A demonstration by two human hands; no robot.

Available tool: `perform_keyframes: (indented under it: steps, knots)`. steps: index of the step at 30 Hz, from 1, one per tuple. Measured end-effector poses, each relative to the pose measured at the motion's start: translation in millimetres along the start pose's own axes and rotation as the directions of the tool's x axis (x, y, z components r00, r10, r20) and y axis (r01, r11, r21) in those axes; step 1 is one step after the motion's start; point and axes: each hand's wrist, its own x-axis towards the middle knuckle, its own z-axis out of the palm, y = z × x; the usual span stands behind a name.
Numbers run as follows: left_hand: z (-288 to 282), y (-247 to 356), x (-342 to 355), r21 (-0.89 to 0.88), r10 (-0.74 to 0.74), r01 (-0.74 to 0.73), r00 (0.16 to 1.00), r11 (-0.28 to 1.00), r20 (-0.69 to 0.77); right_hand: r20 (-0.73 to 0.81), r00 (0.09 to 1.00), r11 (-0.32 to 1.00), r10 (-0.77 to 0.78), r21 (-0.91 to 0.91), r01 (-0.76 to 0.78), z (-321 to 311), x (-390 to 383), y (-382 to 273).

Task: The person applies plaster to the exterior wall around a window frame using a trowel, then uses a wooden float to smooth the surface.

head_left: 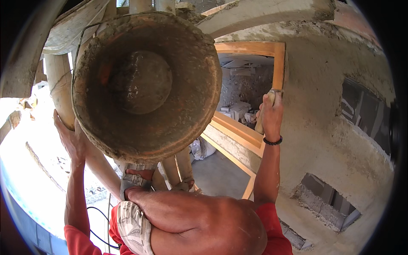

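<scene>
My left hand grips a bamboo pole beside the bucket's lower left rim, its fingers partly behind the pole. In my right hand is a trowel with a pale wooden handle. Its metal end shows at the top of my fist, against the upright of a wooden window frame; most of the blade is hidden. A large round bucket, caked with dried mortar inside and along the rim, fills the upper middle with its mouth toward me. A thin wire handle runs along its left side.
Grey plastered wall covers the right, with rough openings in it. Bamboo poles and planks lie under my bent leg and foot. A concrete ledge juts out at the top. Through the window frame, broken blocks show.
</scene>
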Motion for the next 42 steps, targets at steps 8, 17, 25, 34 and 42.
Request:
perform_keyframes:
  steps: [8,17,25,34,42]
  knots:
    - [-1.2,-2.1,0.0,-0.005,0.015,-0.015,1.0,1.0,0.01,-0.011,1.0,0.995,0.006,-0.1,-0.007,-1.0,-3.1,4.1]
    - [0.3,-5.9,-1.2,-0.042,0.051,-0.051,0.999,0.998,-0.009,-0.024,1.0,0.988,-0.001,-0.152,-0.003,-0.3,-2.0,4.5]
    - [0.5,-7.4,-0.6,-0.001,0.029,-0.029,1.0,1.0,-0.002,0.039,0.999,0.998,-0.006,-0.058,0.009,-3.1,9.3,-8.4]
    - [0.9,-6.8,0.6,-0.007,0.005,-0.005,1.0,1.0,0.014,0.095,0.993,0.996,-0.07,0.053,0.065,19.1,21.5,-23.0]
    - [0.2,-3.6,0.2,0.005,0.015,-0.015,1.0,1.0,-0.003,0.01,0.999,0.996,-0.039,0.084,0.038,15.2,-8.0,-5.9]
